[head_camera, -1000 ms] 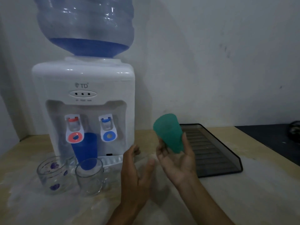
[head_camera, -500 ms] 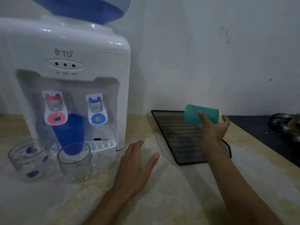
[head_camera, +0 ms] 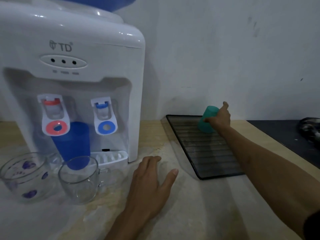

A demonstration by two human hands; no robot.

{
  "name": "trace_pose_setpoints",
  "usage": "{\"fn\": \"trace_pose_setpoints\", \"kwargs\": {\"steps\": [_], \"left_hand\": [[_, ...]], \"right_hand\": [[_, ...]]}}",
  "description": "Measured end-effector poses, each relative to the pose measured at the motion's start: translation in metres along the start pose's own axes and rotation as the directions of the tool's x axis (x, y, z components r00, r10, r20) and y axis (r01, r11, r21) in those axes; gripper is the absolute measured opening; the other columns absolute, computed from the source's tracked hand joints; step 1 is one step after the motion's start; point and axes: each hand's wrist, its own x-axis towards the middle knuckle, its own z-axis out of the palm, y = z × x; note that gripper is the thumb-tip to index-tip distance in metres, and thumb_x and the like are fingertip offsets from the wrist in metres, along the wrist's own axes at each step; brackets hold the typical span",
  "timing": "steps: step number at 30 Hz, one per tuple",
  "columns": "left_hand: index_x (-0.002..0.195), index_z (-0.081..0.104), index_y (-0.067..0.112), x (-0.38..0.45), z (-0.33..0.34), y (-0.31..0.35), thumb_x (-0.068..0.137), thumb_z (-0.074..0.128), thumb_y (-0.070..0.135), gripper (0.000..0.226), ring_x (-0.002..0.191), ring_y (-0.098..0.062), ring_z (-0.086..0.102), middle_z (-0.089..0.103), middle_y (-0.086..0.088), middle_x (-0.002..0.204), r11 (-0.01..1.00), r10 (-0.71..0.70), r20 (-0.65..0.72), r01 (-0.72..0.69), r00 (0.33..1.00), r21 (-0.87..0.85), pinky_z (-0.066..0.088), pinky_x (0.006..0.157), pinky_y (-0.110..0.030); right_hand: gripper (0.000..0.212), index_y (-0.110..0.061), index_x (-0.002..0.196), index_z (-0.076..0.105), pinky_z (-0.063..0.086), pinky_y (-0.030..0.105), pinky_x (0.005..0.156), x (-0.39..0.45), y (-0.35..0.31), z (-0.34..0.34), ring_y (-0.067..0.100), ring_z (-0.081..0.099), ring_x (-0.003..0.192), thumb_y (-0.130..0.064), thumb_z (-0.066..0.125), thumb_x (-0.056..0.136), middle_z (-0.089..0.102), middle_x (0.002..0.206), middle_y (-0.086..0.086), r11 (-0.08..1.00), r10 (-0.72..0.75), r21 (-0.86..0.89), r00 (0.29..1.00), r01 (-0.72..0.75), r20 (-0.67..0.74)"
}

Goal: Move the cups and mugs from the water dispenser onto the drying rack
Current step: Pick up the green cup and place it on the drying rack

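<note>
My right hand (head_camera: 219, 117) grips a green plastic cup (head_camera: 206, 120), upside down and slightly tilted, at the far end of the black mesh drying rack (head_camera: 204, 153). My left hand (head_camera: 152, 181) rests flat and open on the counter in front of the white water dispenser (head_camera: 72, 84). A blue cup (head_camera: 72, 144) stands under the red tap on the dispenser's drip tray (head_camera: 110, 157). Two glass mugs stand in front of the dispenser: one with purple spots (head_camera: 24, 177) at the far left, and a plain clear one (head_camera: 79, 179) beside it.
The wall runs close behind the rack and dispenser. A dark surface (head_camera: 280, 134) with a dark object (head_camera: 310, 129) lies to the right of the rack. The pale counter (head_camera: 207, 205) stretches toward me.
My right hand carried the green cup from in front of me out over the rack, turned it over and lowered it onto the far end. My left hand settled on the counter.
</note>
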Motion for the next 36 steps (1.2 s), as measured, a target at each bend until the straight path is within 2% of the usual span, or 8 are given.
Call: {"fn": "trace_pose_setpoints", "kwargs": {"steps": [10, 15, 23, 29, 33, 36], "left_hand": [[0.138, 0.050, 0.034, -0.001, -0.001, 0.001, 0.088, 0.048, 0.074, 0.064, 0.123, -0.003, 0.049, 0.049, 0.021, 0.133, 1.000, 0.004, -0.006, -0.004, 1.000, 0.001, 0.045, 0.107, -0.031], [0.139, 0.048, 0.035, 0.000, 0.000, 0.002, 0.083, 0.042, 0.080, 0.072, 0.125, -0.003, 0.048, 0.048, 0.021, 0.135, 1.000, 0.005, 0.011, -0.005, 1.000, 0.017, 0.045, 0.108, -0.033], [0.139, 0.047, 0.035, 0.001, 0.001, 0.003, 0.086, 0.046, 0.077, 0.068, 0.124, -0.003, 0.048, 0.048, 0.020, 0.135, 0.999, 0.015, 0.013, -0.016, 1.000, 0.045, 0.045, 0.107, -0.031], [0.139, 0.048, 0.033, 0.002, 0.002, 0.002, 0.085, 0.046, 0.077, 0.069, 0.124, -0.006, 0.051, 0.050, 0.017, 0.135, 0.999, 0.016, 0.014, -0.016, 1.000, 0.047, 0.047, 0.106, -0.032], [0.139, 0.051, 0.029, 0.002, 0.000, 0.004, 0.090, 0.054, 0.068, 0.063, 0.124, -0.007, 0.051, 0.051, 0.014, 0.134, 1.000, 0.015, 0.017, -0.015, 1.000, 0.026, 0.047, 0.106, -0.033], [0.138, 0.053, 0.027, -0.001, -0.003, 0.004, 0.093, 0.061, 0.059, 0.056, 0.124, -0.006, 0.052, 0.052, 0.013, 0.133, 1.000, 0.015, -0.014, -0.015, 1.000, -0.004, 0.046, 0.105, -0.028]], "right_hand": [[0.107, -0.012, 0.153, 0.020, 0.049, 0.053, 0.101, 0.013, 0.012, 0.014, 0.043, 0.053, 0.128, -0.008, 0.090, 0.072, 0.053, 0.139, 0.024, 1.000, 0.024, -0.013, 0.998, -0.024, -0.055], [0.106, -0.010, 0.151, 0.024, 0.052, 0.053, 0.098, 0.013, 0.017, 0.018, 0.043, 0.056, 0.126, -0.010, 0.091, 0.069, 0.055, 0.138, 0.024, 0.999, 0.043, 0.001, 0.997, -0.043, -0.066], [0.107, -0.007, 0.152, 0.024, 0.048, 0.052, 0.103, 0.010, 0.017, 0.019, 0.043, 0.052, 0.130, -0.011, 0.093, 0.069, 0.051, 0.142, 0.025, 0.997, 0.067, 0.054, 0.995, -0.063, -0.071], [0.096, -0.006, 0.156, 0.022, 0.040, 0.040, 0.109, -0.032, 0.011, 0.011, 0.037, 0.042, 0.137, -0.023, 0.082, 0.083, 0.031, 0.153, 0.021, 0.992, -0.015, 0.125, 0.988, 0.035, -0.157], [0.087, -0.010, 0.154, 0.030, 0.038, 0.029, 0.099, -0.083, 0.002, 0.000, 0.029, 0.046, 0.132, -0.029, 0.080, 0.086, 0.037, 0.151, 0.015, 0.978, -0.089, 0.173, 0.984, 0.115, -0.154], [0.078, -0.012, 0.152, 0.037, 0.037, 0.028, 0.104, -0.129, -0.004, -0.004, 0.024, 0.046, 0.133, -0.031, 0.079, 0.088, 0.042, 0.148, 0.011, 0.957, -0.165, 0.219, 0.979, 0.188, -0.118]]}}
